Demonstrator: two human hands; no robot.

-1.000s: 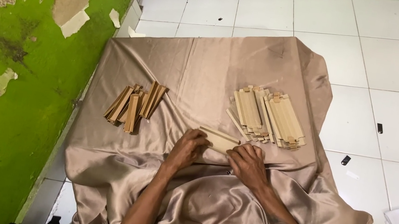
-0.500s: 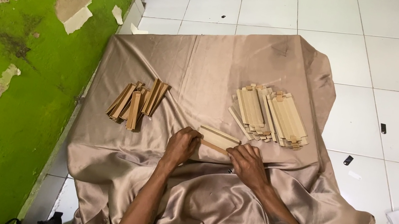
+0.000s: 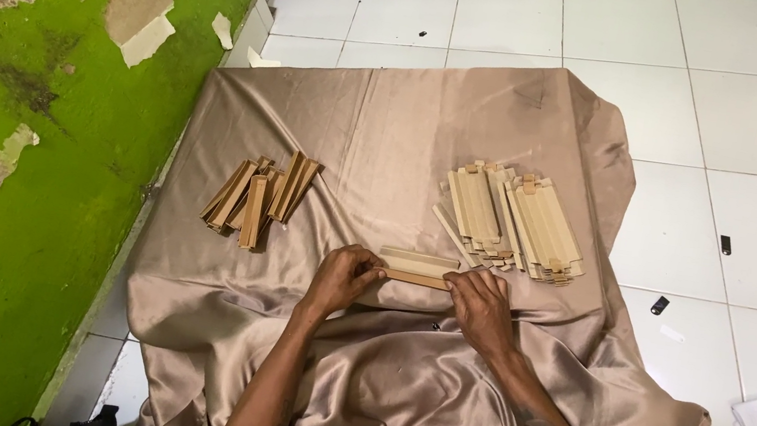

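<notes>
Both hands grip a flat cardboard strip (image 3: pixel 417 268) over the satin cloth (image 3: pixel 409 147): left hand (image 3: pixel 343 278) and right hand (image 3: pixel 482 306) pinching opposite ends. Folded brown pieces (image 3: pixel 260 194) lie beyond the left hand, a pale flat stack (image 3: pixel 514 219) beyond the right.

The flat tan cardboard strip (image 3: pixel 417 268) now lies level between the hands; a second ago it sat a little more slanted. The left hand (image 3: pixel 343 278) has closed in on its left end, fingers (image 3: pixel 371 263) curled over the edge. The right hand (image 3: pixel 483 304) has shifted slightly along the right end. The view has also drifted a little, so the cloth (image 3: pixel 389 144) sits marginally lower.
</notes>
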